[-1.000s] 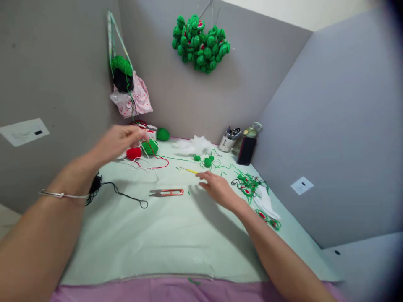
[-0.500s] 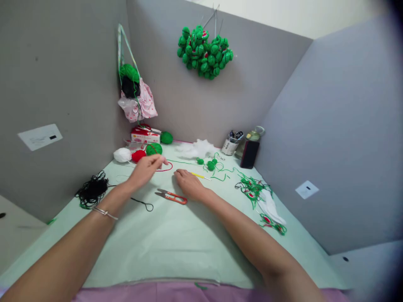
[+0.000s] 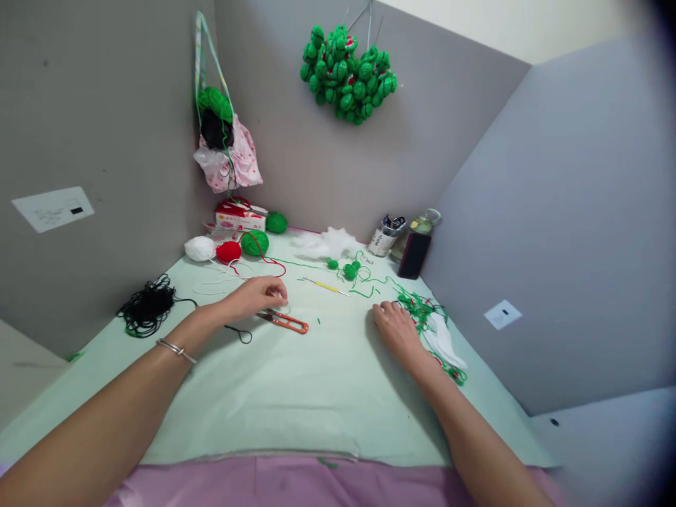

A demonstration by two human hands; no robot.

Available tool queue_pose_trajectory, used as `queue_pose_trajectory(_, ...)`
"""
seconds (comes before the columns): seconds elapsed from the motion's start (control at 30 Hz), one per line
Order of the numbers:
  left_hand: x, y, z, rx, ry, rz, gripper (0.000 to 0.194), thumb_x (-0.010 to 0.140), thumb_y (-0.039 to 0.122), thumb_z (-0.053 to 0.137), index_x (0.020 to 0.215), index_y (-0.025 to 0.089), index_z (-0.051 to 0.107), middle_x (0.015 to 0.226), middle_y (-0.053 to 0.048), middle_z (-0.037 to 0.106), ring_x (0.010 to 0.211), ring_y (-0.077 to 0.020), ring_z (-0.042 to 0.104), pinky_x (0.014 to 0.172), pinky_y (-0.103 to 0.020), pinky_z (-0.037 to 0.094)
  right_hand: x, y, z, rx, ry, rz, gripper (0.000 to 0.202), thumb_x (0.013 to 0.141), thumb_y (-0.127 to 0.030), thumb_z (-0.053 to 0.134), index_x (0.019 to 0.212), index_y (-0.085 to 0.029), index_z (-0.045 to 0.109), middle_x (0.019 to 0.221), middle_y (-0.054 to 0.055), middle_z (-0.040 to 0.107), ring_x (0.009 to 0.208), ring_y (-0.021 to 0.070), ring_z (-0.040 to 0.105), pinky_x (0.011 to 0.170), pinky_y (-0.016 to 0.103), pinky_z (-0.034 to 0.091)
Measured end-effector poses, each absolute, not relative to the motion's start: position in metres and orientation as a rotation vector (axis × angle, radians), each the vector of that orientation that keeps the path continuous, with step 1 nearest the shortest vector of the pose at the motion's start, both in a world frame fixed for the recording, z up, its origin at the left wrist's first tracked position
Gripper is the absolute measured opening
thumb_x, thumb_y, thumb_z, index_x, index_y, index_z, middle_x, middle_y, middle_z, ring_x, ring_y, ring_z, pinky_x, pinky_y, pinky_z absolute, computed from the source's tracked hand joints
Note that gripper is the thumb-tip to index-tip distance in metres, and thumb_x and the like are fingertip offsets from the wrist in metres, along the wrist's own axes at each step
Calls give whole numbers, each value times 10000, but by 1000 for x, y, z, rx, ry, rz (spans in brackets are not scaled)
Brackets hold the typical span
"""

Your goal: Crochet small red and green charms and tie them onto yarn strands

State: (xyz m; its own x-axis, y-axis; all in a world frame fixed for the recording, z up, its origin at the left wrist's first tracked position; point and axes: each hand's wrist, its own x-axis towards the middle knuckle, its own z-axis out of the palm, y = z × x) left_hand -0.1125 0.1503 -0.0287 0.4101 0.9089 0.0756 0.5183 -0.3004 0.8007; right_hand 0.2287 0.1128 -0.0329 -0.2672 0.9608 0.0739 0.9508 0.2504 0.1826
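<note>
My left hand (image 3: 261,296) is pinched closed just above the orange thread snips (image 3: 290,323), with a thin pale strand by its fingertips. Loose white yarn (image 3: 211,291) trails from the white ball (image 3: 200,248) toward this hand. My right hand (image 3: 397,329) rests palm down on the table, fingers apart, beside a tangle of green yarn pieces (image 3: 420,308). A yellow crochet hook (image 3: 328,286) lies between the hands, farther back. Close to my left wrist, a black yarn loop (image 3: 243,336) lies on the cloth.
Black yarn (image 3: 149,307) is heaped at the left. Red (image 3: 229,253) and green (image 3: 255,243) balls sit behind, near white stuffing (image 3: 328,243). A phone (image 3: 415,255) leans by a pen cup (image 3: 384,238) at the back right. Green knitted pieces (image 3: 348,74) hang on the partition.
My left hand has come nearer, from beside the red yarn to over the snips. My right hand has shifted right, away from the crochet hook to the green pieces. The view has tilted slightly.
</note>
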Motion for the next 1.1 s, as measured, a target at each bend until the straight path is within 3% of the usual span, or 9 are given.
queue_pose_trajectory(0.1,-100,149,-39,2105,1125,493,285,660,368,737,903,237,666,884,-10,619,780,-192,568,640,-261,408,212,100,-38,1748,2730,128,364,962,-189,448,1321,-139,483,1256,164,548,1071,232,556,864,327,451)
queue_pose_trajectory(0.23,-75,145,-47,2219,1120,462,162,721,340,696,825,226,646,835,-16,582,770,-195,535,637,-274,383,172,101,-40,1176,3049,1,353,970,-297,496,1318,-238,504,1313,101,546,1198,223,478,970,349,404)
queue_pose_trajectory(0.4,-24,130,-38,2396,895,649,128,820,268,643,938,216,642,897,-48,568,894,-224,528,766,-320,419,189,137,-21,1770,2584,214,231,954,-149,435,1015,-162,658,1061,137,661,1065,236,560,937,351,378)
queue_pose_trajectory(0.47,-10,124,-33,2445,781,769,213,840,241,628,1052,229,621,949,-63,577,946,-235,520,827,-344,424,219,142,-10,1985,2430,272,275,941,-113,397,1006,-159,660,1039,146,670,994,241,597,852,334,396)
queue_pose_trajectory(0.57,-9,121,-30,2395,853,871,200,874,266,588,1071,234,606,929,-62,581,947,-242,519,844,-366,424,269,135,3,2274,2171,328,310,952,-157,364,1021,-178,665,1038,143,680,938,248,623,734,308,384)
queue_pose_trajectory(0.8,-42,128,-41,2065,1144,976,185,889,336,525,1009,229,618,903,-31,571,867,-200,558,752,-309,442,316,122,-6,2339,2028,125,142,822,-210,623,933,-221,711,1022,87,687,1003,238,607,697,271,370)
queue_pose_trajectory(0.93,-47,128,-47,2006,1180,963,196,874,338,535,1012,229,623,902,-22,565,852,-188,562,727,-292,444,315,127,-10,2364,2031,80,99,794,-163,611,810,-206,699,930,73,685,941,216,606,680,262,362)
queue_pose_trajectory(1.1,-46,126,-49,2024,1158,918,184,874,338,534,980,227,635,875,-14,561,833,-180,561,746,-297,437,327,120,3,2586,1974,199,235,897,-241,469,1002,-227,679,971,73,707,876,211,619,652,273,348)
